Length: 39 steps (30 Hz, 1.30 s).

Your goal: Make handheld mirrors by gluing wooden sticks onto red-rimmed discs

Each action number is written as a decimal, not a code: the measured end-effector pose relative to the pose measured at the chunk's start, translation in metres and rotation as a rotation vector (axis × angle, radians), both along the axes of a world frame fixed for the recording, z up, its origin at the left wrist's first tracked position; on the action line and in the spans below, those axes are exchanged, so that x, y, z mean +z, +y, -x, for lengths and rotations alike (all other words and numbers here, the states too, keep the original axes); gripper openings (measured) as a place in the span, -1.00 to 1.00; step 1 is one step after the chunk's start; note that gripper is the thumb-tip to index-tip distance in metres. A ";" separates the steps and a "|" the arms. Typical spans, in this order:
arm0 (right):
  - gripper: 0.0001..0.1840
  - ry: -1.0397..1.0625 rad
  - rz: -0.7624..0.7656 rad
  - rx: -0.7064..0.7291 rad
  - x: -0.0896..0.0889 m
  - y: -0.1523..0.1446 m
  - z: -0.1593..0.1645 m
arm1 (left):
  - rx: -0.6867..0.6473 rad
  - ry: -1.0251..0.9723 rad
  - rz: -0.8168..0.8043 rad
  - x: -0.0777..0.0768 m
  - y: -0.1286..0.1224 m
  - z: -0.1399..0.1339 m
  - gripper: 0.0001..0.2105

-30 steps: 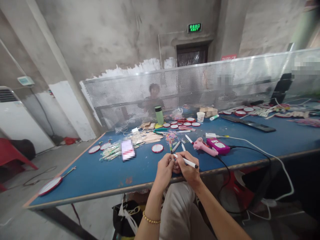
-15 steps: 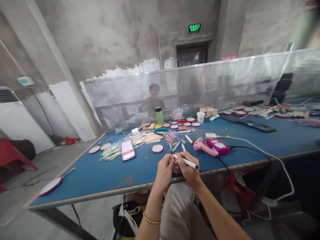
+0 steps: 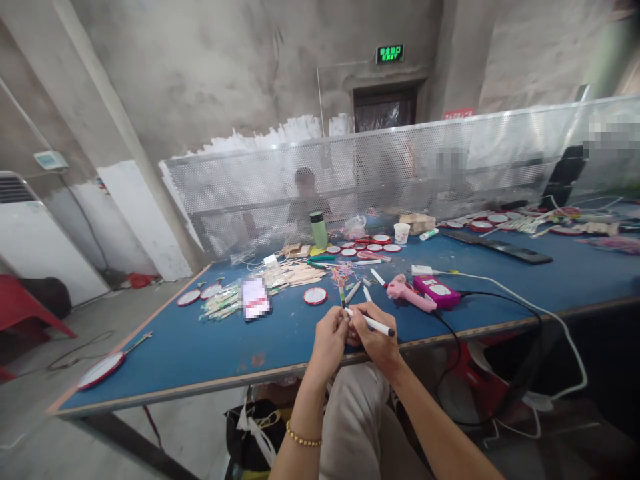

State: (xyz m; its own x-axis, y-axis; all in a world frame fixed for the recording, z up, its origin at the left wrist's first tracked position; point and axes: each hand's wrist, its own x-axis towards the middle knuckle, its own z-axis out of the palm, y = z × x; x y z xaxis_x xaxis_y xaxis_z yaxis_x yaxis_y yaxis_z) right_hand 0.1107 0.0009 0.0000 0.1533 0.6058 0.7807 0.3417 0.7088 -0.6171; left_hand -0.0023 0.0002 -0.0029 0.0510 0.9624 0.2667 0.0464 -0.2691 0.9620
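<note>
Near the table's front edge, my left hand [image 3: 330, 337] is closed on a thin flat craft stick [image 3: 342, 291] with coloured bands, which stands up out of the fingers. My right hand [image 3: 376, 337] grips a white marker pen [image 3: 377, 325] with a black end, its tip at the lower part of the stick. Both hands touch each other, and the fingers partly hide the stick's lower end. Just beyond them lie a grey marker [image 3: 353, 292] and a white marker [image 3: 367, 295]. A round white disc with a red rim [image 3: 315, 297] lies to their left.
A pink glue gun [image 3: 411, 295] and a magenta box [image 3: 438, 293] with cables lie on the right. Left are a phone [image 3: 256, 300] and wooden sticks [image 3: 300, 275]. A green bottle [image 3: 318, 231] stands before a perforated metal screen [image 3: 250, 180], with a person behind it.
The marker's black end has shifted slightly left and down in my right hand. Otherwise the hands and the things on the table stay as they were.
</note>
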 end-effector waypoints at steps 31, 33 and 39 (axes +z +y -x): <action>-0.75 0.065 0.056 0.000 -0.003 0.000 0.001 | -0.048 -0.073 0.039 0.005 -0.003 -0.003 -0.80; -0.75 0.062 0.051 0.003 -0.004 0.001 0.001 | -0.031 -0.064 0.032 0.005 -0.003 -0.002 -0.79; -0.74 0.026 0.034 -0.005 -0.004 0.002 0.001 | -0.020 -0.052 0.006 0.007 -0.004 -0.002 -0.77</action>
